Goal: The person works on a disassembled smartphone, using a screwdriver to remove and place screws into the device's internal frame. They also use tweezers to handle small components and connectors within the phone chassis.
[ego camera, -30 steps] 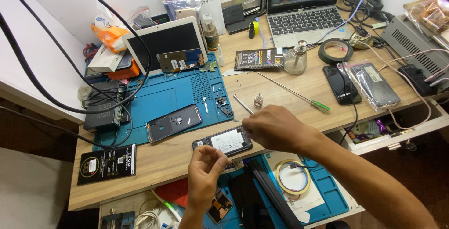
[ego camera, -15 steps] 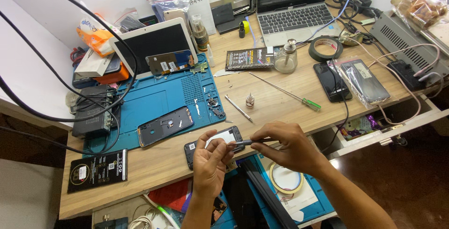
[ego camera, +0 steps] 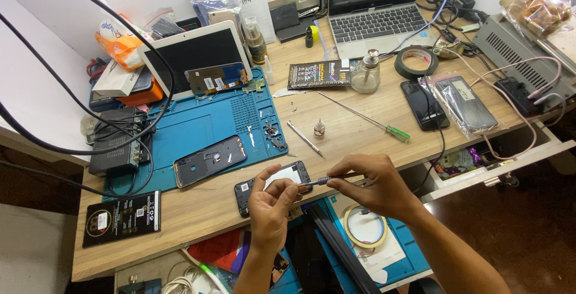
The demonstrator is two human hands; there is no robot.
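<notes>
- A blue repair mat point(ego camera: 198, 132) lies at the left of the wooden surface point(ego camera: 360, 120), carrying a phone back frame point(ego camera: 210, 161).
- The left hand point(ego camera: 270, 207) pinches its grip shut on the tip of a small screwdriver point(ego camera: 321, 180), just above an opened phone point(ego camera: 273, 187) at the front edge.
- The right hand point(ego camera: 375, 186) clamps its grip on the screwdriver's handle.

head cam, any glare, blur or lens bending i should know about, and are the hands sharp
Head view: even indoor light, soft shadows under both hands. Left hand and right hand look sharp, as does the small screwdriver between them over the opened phone. Wide-angle bending curves the wooden table edges. Mild sheen on the tablet screen; no strong glare.
</notes>
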